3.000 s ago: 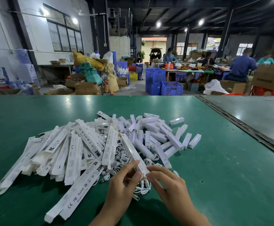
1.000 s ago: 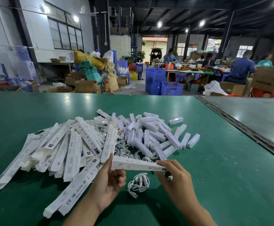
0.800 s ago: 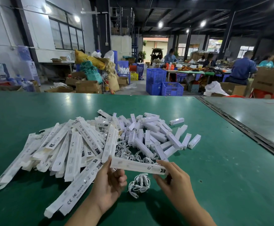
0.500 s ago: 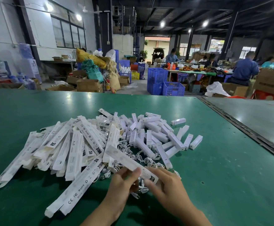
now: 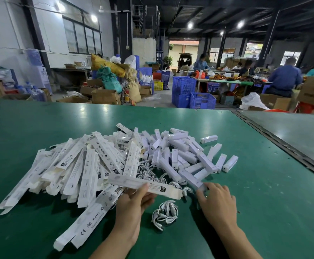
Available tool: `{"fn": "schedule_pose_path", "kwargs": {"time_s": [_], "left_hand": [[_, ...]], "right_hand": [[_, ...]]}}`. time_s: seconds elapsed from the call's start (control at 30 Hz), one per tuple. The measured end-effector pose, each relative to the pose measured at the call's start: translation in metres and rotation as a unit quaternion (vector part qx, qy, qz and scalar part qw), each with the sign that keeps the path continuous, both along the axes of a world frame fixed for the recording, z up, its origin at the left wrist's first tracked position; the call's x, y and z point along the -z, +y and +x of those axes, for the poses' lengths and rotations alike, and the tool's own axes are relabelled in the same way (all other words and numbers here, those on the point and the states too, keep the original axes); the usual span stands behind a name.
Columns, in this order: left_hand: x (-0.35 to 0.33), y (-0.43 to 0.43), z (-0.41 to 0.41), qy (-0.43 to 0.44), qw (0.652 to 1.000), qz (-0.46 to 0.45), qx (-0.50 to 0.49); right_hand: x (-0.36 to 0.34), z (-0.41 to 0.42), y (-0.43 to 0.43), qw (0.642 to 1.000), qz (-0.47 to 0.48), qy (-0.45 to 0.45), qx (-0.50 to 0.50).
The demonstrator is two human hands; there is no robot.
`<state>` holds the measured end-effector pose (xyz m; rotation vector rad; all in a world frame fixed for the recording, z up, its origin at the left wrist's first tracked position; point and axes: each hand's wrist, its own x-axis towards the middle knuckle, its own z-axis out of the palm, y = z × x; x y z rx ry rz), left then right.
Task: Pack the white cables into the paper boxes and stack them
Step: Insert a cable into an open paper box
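Nearby, left hand (image 5: 132, 202) fingers gripping a paper box (image 5: 145, 185) above a coiled white cable (image 5: 164, 214); right hand (image 5: 216, 200) fingers spread open.

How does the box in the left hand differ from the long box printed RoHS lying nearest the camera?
The held box is lifted off the table in the left hand, roughly crosswise; the RoHS box lies on the green table, running diagonally, untouched. Both are long, slim white printed paper boxes.

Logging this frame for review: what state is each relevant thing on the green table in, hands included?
Left hand: holding one long flat white paper box, lifted off the table.
Right hand: fingers resting on a packed white box at the pile's edge.
Coiled white cable: loose on the green table, unpacked.
Flat unfolded boxes: heaped left.
Packed boxes: piled right, not neatly stacked.
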<state>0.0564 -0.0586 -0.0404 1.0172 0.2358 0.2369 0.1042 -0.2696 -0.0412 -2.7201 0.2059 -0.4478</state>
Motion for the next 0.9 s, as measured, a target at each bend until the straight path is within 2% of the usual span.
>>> {"fn": "schedule_pose_path", "kwargs": {"time_s": [0.07, 0.17, 0.23, 0.3, 0.37, 0.5, 0.6, 0.9], "left_hand": [[0.000, 0.002, 0.000, -0.003, 1.000, -0.017, -0.001], [-0.001, 0.005, 0.001, -0.007, 0.999, -0.025, -0.018], [-0.003, 0.006, 0.002, -0.008, 0.999, -0.034, -0.039], [-0.005, 0.008, 0.002, -0.008, 0.997, -0.046, -0.058], [-0.007, 0.009, 0.002, -0.004, 0.996, -0.061, -0.072], [-0.009, 0.010, 0.000, -0.003, 0.993, -0.083, -0.078], [-0.010, 0.010, 0.000, -0.002, 0.993, -0.089, -0.082], [-0.007, 0.011, 0.000, -0.018, 0.994, -0.063, -0.092]], "right_hand": [[-0.002, -0.006, -0.001, 0.990, 0.123, -0.066, -0.006], [-0.007, -0.019, -0.003, 0.936, 0.331, -0.118, -0.012], [-0.008, -0.026, -0.005, 0.895, 0.424, -0.131, -0.045], [-0.010, -0.034, -0.004, 0.863, 0.478, -0.128, -0.107], [-0.012, -0.039, -0.001, 0.857, 0.474, -0.126, -0.159], [-0.011, -0.044, 0.006, 0.898, 0.352, -0.171, -0.202], [-0.010, -0.043, 0.008, 0.911, 0.279, -0.201, -0.229], [-0.010, -0.041, 0.004, 0.908, 0.242, -0.196, -0.281]]}}
